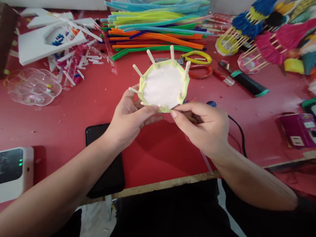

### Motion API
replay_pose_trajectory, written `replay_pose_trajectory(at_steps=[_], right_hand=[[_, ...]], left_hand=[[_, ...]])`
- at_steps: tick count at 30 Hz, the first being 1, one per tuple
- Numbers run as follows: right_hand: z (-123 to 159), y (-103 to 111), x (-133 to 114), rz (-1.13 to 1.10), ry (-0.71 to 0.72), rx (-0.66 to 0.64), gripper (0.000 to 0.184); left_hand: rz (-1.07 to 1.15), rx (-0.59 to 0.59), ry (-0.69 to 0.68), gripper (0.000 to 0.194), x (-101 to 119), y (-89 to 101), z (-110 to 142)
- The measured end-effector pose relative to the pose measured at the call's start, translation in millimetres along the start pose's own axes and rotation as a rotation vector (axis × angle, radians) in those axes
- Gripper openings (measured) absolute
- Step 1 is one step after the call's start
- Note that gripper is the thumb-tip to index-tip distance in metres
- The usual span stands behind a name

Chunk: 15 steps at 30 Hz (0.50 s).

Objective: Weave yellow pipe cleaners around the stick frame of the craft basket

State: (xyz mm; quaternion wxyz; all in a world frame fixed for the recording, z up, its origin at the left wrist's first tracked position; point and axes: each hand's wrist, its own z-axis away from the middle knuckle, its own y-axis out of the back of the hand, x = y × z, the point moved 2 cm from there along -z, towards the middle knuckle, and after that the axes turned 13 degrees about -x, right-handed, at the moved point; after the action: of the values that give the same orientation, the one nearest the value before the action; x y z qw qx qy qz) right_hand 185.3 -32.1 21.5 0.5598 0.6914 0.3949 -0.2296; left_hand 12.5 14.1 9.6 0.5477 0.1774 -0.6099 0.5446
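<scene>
Between my two hands, above the red table, is a white foam disc [164, 84] with several short wooden sticks standing up round its edge. A pale yellow pipe cleaner [142, 86] runs along the rim, around the sticks. My left hand [132, 113] grips the disc at its lower left, thumb on the near rim and fingers underneath. With thumb and forefinger, my right hand [203, 121] pinches the near rim at the pipe cleaner; its other fingers are curled below. Just beyond the disc lie scissors [197, 61] with yellow and orange handles.
Coloured pipe cleaners [158, 29] are heaped at the back. White foam offcuts [49, 42] and a clear divided tray [34, 87] lie left. A black phone [108, 177] sits under my left forearm. A utility knife [249, 82] and stick-and-yarn pieces [274, 46] are on the right.
</scene>
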Motion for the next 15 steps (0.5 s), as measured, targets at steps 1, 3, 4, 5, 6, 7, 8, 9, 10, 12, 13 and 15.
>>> replay_pose_trajectory(at_steps=[1, 3, 4, 5, 6, 7, 8, 9, 10, 12, 13, 15], right_hand=[[0.1, 0.2, -0.9, 0.037, 0.027, 0.018, 0.005], [0.1, 0.8, -2.0, 0.124, 0.092, 0.046, 0.005], [0.0, 1.1, -2.6, 0.166, 0.136, 0.060, 0.006], [-0.2, 1.4, -3.1, 0.209, 0.185, 0.071, 0.007], [-0.4, 1.5, -3.4, 0.252, 0.231, 0.079, 0.009], [-0.6, 1.5, -3.6, 0.292, 0.272, 0.081, 0.012], [-0.9, 1.4, -3.6, 0.330, 0.307, 0.078, 0.014], [-1.2, 1.1, -3.2, 0.363, 0.333, 0.071, 0.016], [-1.5, 0.9, -2.6, 0.391, 0.349, 0.059, 0.017], [-2.2, 0.6, -1.0, 0.425, 0.371, 0.037, 0.017], [-2.5, 0.6, -0.2, 0.434, 0.374, 0.026, 0.016], [-3.0, 0.8, 1.1, 0.440, 0.374, 0.002, 0.014]], left_hand=[[0.003, -0.003, 0.000, 0.056, 0.1, -0.2, -0.3], [0.010, -0.010, 0.005, 0.054, 0.5, -0.8, -0.4], [0.012, -0.010, 0.009, 0.053, 0.8, -1.2, -0.2], [0.010, -0.006, 0.011, 0.053, 1.1, -1.6, 0.2], [0.005, 0.003, 0.012, 0.053, 1.3, -1.9, 0.6], [-0.002, 0.013, 0.009, 0.055, 1.5, -2.1, 1.0], [-0.010, 0.023, 0.005, 0.056, 1.5, -2.3, 1.3], [-0.018, 0.031, 0.002, 0.056, 1.3, -2.5, 1.5], [-0.024, 0.036, -0.002, 0.056, 0.9, -2.7, 1.6], [-0.035, 0.042, -0.007, 0.056, 0.0, -3.0, 1.4], [-0.039, 0.045, -0.010, 0.056, -0.4, -3.0, 1.2], [-0.044, 0.050, -0.009, 0.056, -1.0, -3.0, 0.7]])
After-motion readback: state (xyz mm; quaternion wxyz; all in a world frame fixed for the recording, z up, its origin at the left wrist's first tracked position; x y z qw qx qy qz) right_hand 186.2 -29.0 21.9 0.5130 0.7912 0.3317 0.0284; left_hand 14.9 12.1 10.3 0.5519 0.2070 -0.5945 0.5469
